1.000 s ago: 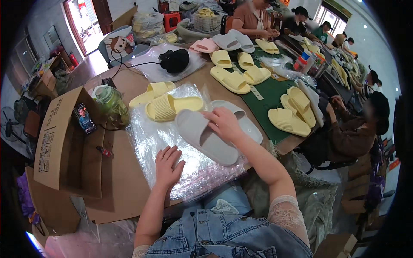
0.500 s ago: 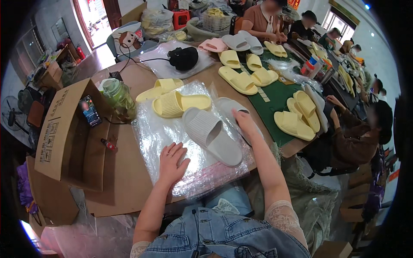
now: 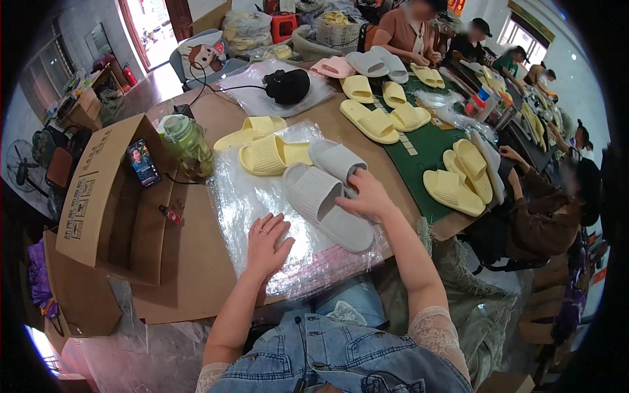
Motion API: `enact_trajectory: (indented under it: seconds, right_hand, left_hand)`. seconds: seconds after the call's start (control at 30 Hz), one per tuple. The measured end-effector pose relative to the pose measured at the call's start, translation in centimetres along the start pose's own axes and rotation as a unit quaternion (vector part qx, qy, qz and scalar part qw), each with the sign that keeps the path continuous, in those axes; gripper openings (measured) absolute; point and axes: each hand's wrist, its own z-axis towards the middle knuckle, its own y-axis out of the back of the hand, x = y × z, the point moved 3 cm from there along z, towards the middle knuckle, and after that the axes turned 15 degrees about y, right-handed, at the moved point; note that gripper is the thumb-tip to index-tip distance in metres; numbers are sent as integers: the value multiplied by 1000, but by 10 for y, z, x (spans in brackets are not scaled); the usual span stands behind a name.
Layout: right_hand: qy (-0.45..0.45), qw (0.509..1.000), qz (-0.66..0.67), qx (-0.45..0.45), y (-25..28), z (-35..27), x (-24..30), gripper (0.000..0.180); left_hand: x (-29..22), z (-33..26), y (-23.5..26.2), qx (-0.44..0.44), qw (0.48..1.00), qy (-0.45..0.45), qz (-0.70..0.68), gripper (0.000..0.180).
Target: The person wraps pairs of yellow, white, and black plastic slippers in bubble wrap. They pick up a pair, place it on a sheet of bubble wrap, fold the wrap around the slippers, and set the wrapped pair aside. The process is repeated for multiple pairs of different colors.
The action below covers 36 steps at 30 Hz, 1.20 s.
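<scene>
Two grey slide slippers lie side by side on a stack of clear plastic bags [image 3: 246, 196]. The nearer grey slipper [image 3: 311, 193] has a ribbed strap; the farther grey slipper [image 3: 333, 157] rests against its far side. My right hand [image 3: 367, 195] is over both, thumb at the nearer one's opening and fingers at the farther one's, seemingly pinching their adjoining edges. Flat on the bags, fingers spread, rests my left hand [image 3: 268, 245], holding nothing. Just beyond the grey pair sit a yellow slipper [image 3: 272, 156] and another yellow slipper [image 3: 246, 134], partly hidden behind it.
An open cardboard box [image 3: 98, 196] with a phone [image 3: 143, 164] leaning in it stands left, beside a green bottle [image 3: 187, 144]. A black cap [image 3: 286, 87] lies at the back. More yellow slippers [image 3: 370, 121] cover a green mat [image 3: 419, 154] at right, where other people sit.
My right hand has drawn the second grey slipper leftward, up against the first, and its fingers now reach into both. My left hand has stayed flat on the bags.
</scene>
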Motion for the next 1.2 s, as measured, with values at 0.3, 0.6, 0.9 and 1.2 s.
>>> enact_trajectory:
  seconds: [0.3,0.6,0.9,1.2]
  right_hand:
    - [-35,990,-71,-113,-50,8,-17,23]
    - [-118,976,-66,-172,10,-59,29,19]
    - [-149,962,101,-207,46,-163,53,29]
    - [-110,971,136,-161,70,-200,65,27]
  left_hand:
    - [2,1,-1,-2,1000,0,-4,39]
    - [-25,-3,18,61,994,-79,48,68]
    - [-32,-8,8,102,982,-144,61,50]
    - [-63,-4,0,60,994,-85,-31,28]
